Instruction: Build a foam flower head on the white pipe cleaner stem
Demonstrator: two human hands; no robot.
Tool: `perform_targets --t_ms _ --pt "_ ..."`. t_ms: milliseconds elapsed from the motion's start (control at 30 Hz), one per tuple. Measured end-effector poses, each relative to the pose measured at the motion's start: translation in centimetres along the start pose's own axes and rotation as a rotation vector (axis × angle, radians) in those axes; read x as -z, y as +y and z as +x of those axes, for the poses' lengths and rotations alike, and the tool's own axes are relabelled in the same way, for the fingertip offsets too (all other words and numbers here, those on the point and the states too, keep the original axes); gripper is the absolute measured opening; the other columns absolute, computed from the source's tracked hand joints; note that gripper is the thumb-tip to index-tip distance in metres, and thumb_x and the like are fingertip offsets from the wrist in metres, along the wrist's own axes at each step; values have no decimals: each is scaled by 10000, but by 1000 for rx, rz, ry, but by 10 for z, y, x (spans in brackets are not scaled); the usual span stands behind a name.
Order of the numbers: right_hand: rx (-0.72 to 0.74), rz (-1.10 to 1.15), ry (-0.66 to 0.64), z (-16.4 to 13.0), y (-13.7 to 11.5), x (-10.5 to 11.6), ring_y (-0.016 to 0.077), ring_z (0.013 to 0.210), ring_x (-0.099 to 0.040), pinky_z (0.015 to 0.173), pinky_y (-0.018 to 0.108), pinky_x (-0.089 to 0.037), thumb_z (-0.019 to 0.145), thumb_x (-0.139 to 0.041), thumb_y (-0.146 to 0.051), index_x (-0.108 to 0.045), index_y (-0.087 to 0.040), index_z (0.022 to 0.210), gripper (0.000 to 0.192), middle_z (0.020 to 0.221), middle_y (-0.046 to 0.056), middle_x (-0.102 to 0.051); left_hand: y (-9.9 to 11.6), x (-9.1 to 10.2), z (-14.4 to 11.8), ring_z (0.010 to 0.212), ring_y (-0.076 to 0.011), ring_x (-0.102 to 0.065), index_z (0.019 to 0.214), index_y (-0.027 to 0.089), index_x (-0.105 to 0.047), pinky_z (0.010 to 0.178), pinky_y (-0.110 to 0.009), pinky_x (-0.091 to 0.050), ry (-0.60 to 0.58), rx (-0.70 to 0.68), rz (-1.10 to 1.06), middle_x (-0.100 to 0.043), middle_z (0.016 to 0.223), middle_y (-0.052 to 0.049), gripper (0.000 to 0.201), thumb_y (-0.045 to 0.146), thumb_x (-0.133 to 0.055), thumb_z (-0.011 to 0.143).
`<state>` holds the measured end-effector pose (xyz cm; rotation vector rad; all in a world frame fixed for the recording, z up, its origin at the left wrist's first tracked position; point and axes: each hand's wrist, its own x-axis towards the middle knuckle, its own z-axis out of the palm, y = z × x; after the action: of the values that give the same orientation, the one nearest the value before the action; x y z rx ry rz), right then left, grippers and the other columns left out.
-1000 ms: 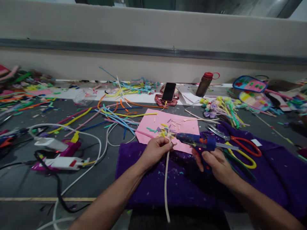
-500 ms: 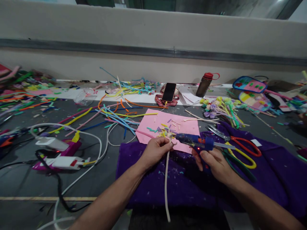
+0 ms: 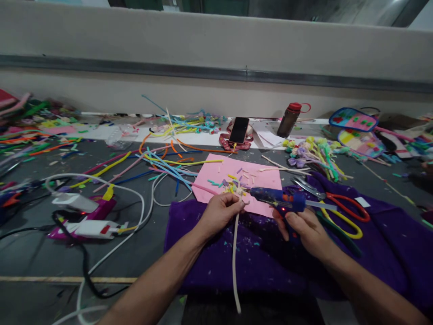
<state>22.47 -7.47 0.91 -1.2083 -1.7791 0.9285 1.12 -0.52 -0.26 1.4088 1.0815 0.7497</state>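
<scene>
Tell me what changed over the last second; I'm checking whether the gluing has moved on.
Hardly anything. The right hand keeps its grip on the blue glue gun, nozzle toward the top of the cream strip that the left hand still pinches. Pink sheet and scissors lie as before.

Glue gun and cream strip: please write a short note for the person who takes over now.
Left hand: shut on the cream strip, gripped near its top end; the rest hangs down toward the table edge.
Right hand: shut on the blue glue gun, nozzle aimed at the strip's top, very near it; contact cannot be told.
Nearby: pink sheet with small cut pieces, red and yellow scissors on the purple cloth.
Done: strip and gun brought together.
Left: no glue is visible yet at the tip.
</scene>
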Motion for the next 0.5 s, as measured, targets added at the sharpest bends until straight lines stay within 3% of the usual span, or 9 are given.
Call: perform_targets --t_ms 233,500 --pt "-45 -10 -27 2 -2 -1 121 539 -485 554 245 -361 892 -348 -380 -520 -166 582 414 531 1 -526 -2 0 0 498 -79 -385 629 125 -610 472 -202 -273 -9 -39 0 -543 568 4 309 427 -605 688" --pt "-57 13 -43 0 -3 -2 124 530 -484 536 246 -370 883 -353 -367 -541 -170 664 350 533 -2 -524 0 0 0 430 -58 -301 605 138 -576 429 -200 -215 7 7 -36 -479 497 35 301 426 -600 689"
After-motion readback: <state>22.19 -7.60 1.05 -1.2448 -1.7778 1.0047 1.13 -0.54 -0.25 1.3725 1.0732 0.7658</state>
